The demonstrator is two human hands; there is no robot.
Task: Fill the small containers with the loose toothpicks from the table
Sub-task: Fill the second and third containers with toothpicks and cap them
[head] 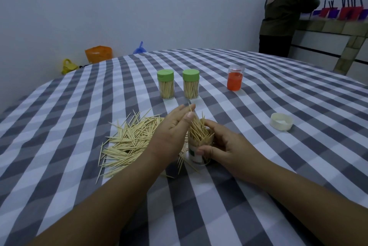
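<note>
Over open container (199, 153): left hand (172, 130) pinches toothpicks (196, 128); right hand (223, 147) grips container.

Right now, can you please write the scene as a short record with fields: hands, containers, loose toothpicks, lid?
left hand: left hand pinches a bunch of toothpicks over the open container
right hand: right hand grips the open container, which stands on the table
filled containers: two green-lidded containers, full, farther back
other container: orange container, back right
loose toothpicks: pile left of the hands
lid: white lid lies to the right, apart
</note>
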